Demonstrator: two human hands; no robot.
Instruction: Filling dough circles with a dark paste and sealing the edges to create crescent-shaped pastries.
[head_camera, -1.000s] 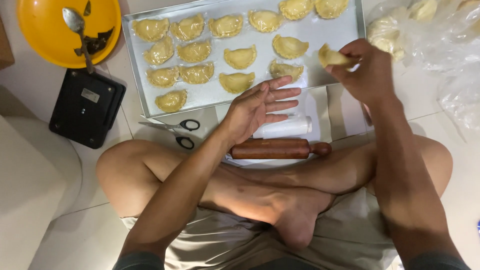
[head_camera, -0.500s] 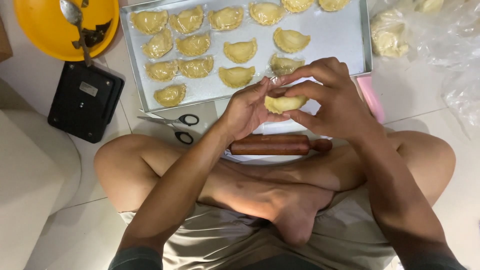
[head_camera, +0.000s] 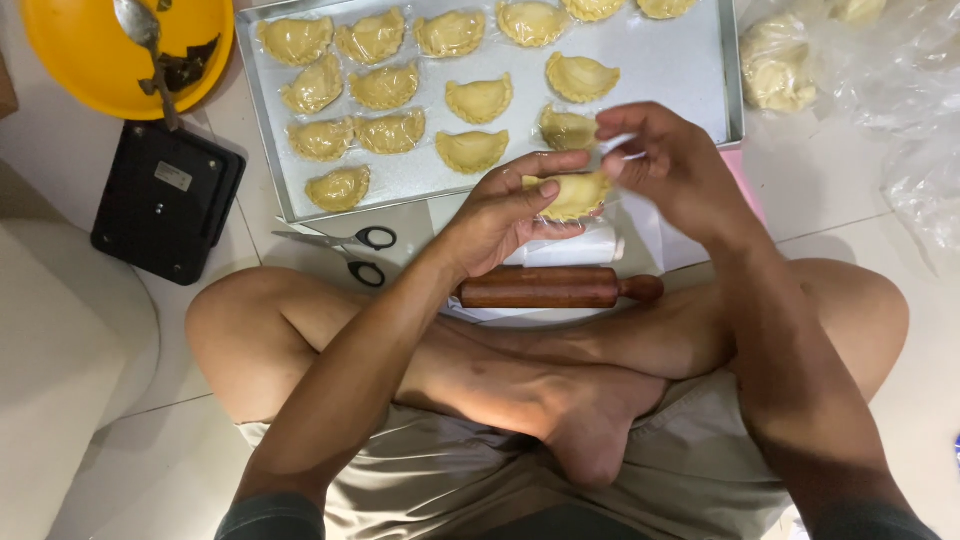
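My left hand (head_camera: 505, 215) cradles a pale half-moon pastry (head_camera: 580, 192) over a thin clear plastic sheet, thumb resting on its top edge. My right hand (head_camera: 665, 160) sits just right of it, fingertips pinching the plastic film at the pastry's right end. Both hands hover above my crossed legs, in front of a metal tray (head_camera: 690, 70) lined with several crimped pastries (head_camera: 385, 88) in rows.
A wooden rolling pin (head_camera: 555, 288) lies on a white board before my shins. Scissors (head_camera: 350, 250) lie left of it. A black kitchen scale (head_camera: 165, 200) and a yellow bowl (head_camera: 70, 60) with a spoon sit at left. Dough in plastic bags (head_camera: 780, 60) lies at right.
My right hand carried a pastry from the right into my left hand, then let go of it. It now pinches the plastic film while the left hand holds the pastry.
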